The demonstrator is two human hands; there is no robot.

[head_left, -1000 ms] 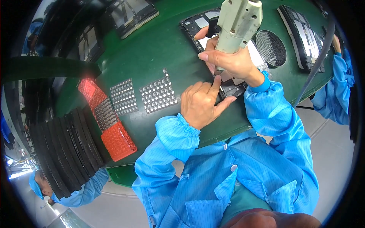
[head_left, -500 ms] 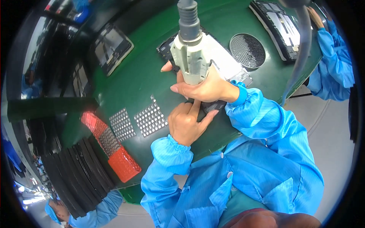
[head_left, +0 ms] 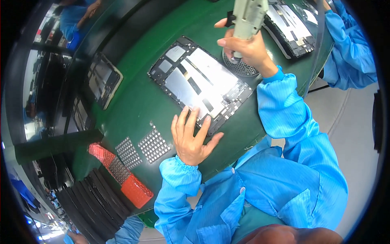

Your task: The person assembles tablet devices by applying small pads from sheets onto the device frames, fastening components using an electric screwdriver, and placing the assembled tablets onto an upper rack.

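Observation:
An opened tablet [head_left: 180, 86] with silver plates and a black frame lies on the green table. My left hand [head_left: 191, 140] is open, its fingers spread; the fingertips rest at the tablet's near left edge. Beyond the tablet's right side, my right hand [head_left: 254, 51] grips a pale grey-green electric screwdriver [head_left: 248, 20]. Its tip points down at a round perforated dish [head_left: 248, 72], which the hand partly covers. Whether the tip touches anything in the dish cannot be made out. The upper end of the screwdriver leaves the picture.
Two sheets of small parts [head_left: 154, 145] lie left of my left hand. Beside them are a red bubble-wrap packet [head_left: 137, 191] and a row of black slabs [head_left: 95, 203]. Other opened tablets [head_left: 290, 30] lie far right and left. A co-worker's blue sleeve [head_left: 351, 49] is at right.
My right hand has carried the screwdriver from over the tablet, up and right, to the dish. My left hand has spread its fingers and moved slightly down and left. The tablet is now uncovered.

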